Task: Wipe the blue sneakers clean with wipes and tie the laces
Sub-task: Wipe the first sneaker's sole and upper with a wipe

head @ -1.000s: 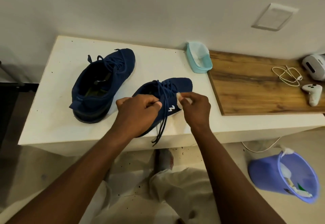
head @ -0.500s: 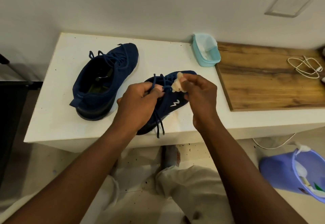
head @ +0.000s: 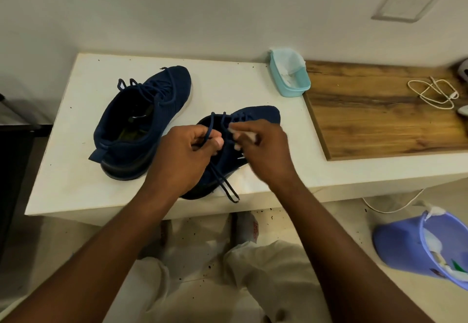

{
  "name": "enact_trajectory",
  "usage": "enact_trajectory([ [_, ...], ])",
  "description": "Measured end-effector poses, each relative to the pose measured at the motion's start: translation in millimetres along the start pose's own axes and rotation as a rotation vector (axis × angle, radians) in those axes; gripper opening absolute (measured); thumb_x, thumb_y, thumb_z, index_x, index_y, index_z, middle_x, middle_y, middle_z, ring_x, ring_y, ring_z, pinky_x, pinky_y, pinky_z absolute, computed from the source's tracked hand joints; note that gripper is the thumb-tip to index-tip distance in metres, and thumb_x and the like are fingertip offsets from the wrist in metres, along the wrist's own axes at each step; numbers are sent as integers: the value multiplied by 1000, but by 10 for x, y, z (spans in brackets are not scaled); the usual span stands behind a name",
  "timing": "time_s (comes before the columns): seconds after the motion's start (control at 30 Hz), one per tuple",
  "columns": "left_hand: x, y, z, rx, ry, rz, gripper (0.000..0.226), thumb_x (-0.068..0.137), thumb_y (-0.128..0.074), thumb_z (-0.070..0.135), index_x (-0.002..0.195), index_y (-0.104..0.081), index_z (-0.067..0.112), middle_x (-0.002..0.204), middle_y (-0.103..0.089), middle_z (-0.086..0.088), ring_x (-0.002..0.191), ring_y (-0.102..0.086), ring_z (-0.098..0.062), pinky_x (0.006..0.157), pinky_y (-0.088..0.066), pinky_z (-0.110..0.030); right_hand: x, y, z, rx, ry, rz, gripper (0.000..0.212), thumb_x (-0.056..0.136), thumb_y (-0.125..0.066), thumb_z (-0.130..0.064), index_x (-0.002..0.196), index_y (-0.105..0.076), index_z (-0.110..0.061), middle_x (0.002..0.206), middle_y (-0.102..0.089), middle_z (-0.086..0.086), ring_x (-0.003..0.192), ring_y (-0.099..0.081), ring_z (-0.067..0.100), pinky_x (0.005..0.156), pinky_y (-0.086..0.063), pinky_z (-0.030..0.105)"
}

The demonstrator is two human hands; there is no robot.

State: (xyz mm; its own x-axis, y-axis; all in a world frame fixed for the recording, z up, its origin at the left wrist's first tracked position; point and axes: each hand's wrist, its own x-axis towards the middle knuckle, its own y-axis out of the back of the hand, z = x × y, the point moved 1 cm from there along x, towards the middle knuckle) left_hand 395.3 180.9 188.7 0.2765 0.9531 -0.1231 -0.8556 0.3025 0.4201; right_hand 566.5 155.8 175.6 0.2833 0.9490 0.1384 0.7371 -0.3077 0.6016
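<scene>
Head cam: left hand point(head: 182, 155) is pinching the lace point(head: 222, 178) over the sneaker point(head: 260, 116) sitting at the table point(head: 76, 170) front edge, and right hand point(head: 263, 153) is clutching a blurry wipe point(head: 249, 135). I'd be ditching the wipe and pulling the loop taut.

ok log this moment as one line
step: tying | left hand: pinches lace of near sneaker | right hand: holds wipe | far sneaker: untouched
</scene>
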Motion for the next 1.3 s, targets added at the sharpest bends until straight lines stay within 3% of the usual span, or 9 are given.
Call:
enact_trajectory([
  [0.1, -25, -37, 50, 106, -27, -20, 23, 94, -63, 53, 97, -77, 35, 79, -73, 13, 79, -69, -4, 89, -57, -47, 41, -48, -38, -60, 138, -52, 25, 91, -64, -2, 108, -77, -14, 101, -70, -2, 90, -61, 1, 79, -46, 8],
  [0.27, -71, -87, 111, 391, -76, 26, 47, 107, -38, 44, 68, -51, 21, 60, -51, 5, 60, -51, -10, 91, -44, -48, 162, 154, 320, -40, -193, 86, 15, 93, -66, -13, 104, -76, -18, 98, -67, -11, 82, -57, -10, 70, -36, -6],
  [0.37, -76, -27, 159, 626, -108, 50, 40, 108, -32, 36, 79, -55, 21, 64, -53, 5, 64, -50, -13, 93, -34, -41, 152, 124, 361, -21, -218, 75, 15, 94, -66, -15, 106, -76, -18, 103, -70, -9, 87, -59, -3, 75, -39, -1],
  [0.5, 17, 134, 179, 860, -161, 102, 22, 97, -47, 18, 89, -68, 22, 73, -64, 2, 74, -58, -22, 85, -28, -39, 157, 106, 353, 16, -244, 62, 15, 93, -67, -17, 106, -75, -18, 105, -69, -9, 94, -59, 1, 77, -40, 4],
  [0.73, 121, 17, 166, 1056, -107, -16, 10, 93, -56, 27, 83, -56, 28, 68, -53, 6, 68, -52, -19, 89, -30, -40, 142, 80, 373, 44, -233, 56, 17, 93, -67, -15, 106, -76, -18, 110, -71, -6, 98, -60, 1, 74, -38, -3],
  [0.9, 163, -55, 120, 900, -120, 63, 15, 98, -51, 37, 92, -61, 28, 75, -63, 7, 75, -54, -19, 93, -32, -42, 144, 66, 343, 68, -235, 43, 17, 93, -67, -15, 106, -76, -19, 110, -70, -7, 92, -58, -2, 72, -38, -5],
  [1.07, 178, 6, 90, 278, -8, 102, 6, 82, -70, 39, 77, -70, 42, 72, -71, 17, 81, -69, -8, 95, -51, -52, 132, 68, 299, 82, -226, 59, 14, 92, -68, -17, 102, -76, -23, 105, -70, -10, 87, -58, -11, 72, -38, -6],
  [1.23, 85, 36, 89, -254, 164, 138, 29, 87, -76, 31, 113, -63, 35, 90, -76, 11, 90, -73, -8, 96, -56, -46, 120, 120, 177, 206, -174, 162, 12, 93, -69, -20, 102, -76, -24, 103, -71, -14, 96, -59, -10, 78, -45, 5],
  [1.3, 78, 40, 102, -344, 203, 136, 24, 91, -73, 22, 113, -67, 29, 97, -76, 5, 95, -72, -9, 97, -57, -39, 103, 110, 76, 268, -117, 175, 13, 93, -68, -18, 103, -75, -22, 103, -71, -14, 98, -61, -5, 82, -49, 12],
])
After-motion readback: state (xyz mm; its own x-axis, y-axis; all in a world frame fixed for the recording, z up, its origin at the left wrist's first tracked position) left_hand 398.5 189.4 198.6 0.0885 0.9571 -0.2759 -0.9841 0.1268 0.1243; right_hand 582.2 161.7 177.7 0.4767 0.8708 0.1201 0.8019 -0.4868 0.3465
